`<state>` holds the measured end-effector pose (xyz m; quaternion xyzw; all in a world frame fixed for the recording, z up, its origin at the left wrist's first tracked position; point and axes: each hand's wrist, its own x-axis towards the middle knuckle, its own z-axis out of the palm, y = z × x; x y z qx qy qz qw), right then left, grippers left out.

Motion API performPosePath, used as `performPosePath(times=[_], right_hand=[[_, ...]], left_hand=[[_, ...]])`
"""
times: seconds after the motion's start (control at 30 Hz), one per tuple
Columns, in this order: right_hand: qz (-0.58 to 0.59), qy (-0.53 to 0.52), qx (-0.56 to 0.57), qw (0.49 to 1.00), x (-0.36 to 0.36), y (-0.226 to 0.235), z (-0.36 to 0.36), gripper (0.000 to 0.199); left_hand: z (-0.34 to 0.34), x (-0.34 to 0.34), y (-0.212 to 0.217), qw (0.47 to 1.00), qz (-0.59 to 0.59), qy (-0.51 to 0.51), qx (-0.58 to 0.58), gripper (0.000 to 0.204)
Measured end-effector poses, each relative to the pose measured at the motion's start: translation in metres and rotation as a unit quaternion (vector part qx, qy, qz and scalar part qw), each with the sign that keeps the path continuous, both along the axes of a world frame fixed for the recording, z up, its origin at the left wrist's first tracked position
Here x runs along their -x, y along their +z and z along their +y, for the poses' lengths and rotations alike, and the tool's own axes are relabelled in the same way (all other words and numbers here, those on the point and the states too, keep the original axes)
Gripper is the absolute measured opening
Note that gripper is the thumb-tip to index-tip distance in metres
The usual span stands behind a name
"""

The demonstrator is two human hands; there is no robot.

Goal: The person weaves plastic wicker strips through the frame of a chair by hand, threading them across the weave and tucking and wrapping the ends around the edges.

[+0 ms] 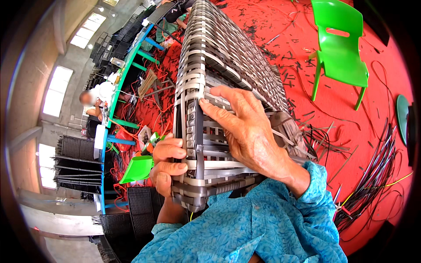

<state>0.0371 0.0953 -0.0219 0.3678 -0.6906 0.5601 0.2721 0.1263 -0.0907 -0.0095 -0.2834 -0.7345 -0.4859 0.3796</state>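
Note:
A large frame woven from grey and brown flat plastic strips (206, 52) stands close in front of me, its near end resting against my body. My left hand (169, 162) is closed round the frame's left corner post, fingertips curled over its dark wrapped edge. Across the open end, my right hand (250, 122) reaches with fingers stretched out. Its fingertips touch the strips at the top of that corner post. No tool shows in either hand. Loose strip ends (285, 133) stick out beside my right wrist, and the right thumb is mostly hidden.
A green plastic chair (342, 48) stands on the red floor at the far right. Bundled dark strips (372, 175) and pliers (342, 209) lie at right. On the left are a green-and-blue workbench (117, 94), a green chair (137, 170), stacked woven panels (79, 160) and a seated person (98, 98).

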Motion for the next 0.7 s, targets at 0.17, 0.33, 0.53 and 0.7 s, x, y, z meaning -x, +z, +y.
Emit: performPosePath(times=[0.17,0.33,0.53,0.7], right_hand=[[-0.028,0.009,-0.002,1.000,-0.015,-0.002,0.000,0.055],[-0.004,0.011,0.019,1.000,-0.025,-0.004,0.002,0.051],[-0.014,0.032,0.006,0.999,-0.038,-0.002,0.009,0.048],[-0.033,0.048,0.001,0.998,-0.051,-0.002,0.011,0.054]], left_hand=[[-0.002,-0.001,0.003,1.000,-0.007,0.006,0.026,0.043],[-0.006,-0.001,0.004,0.997,-0.018,-0.016,0.075,0.043],[-0.008,-0.002,0.005,0.999,-0.011,0.002,0.045,0.043],[-0.004,-0.010,0.014,0.997,-0.033,0.037,0.065,0.043]])
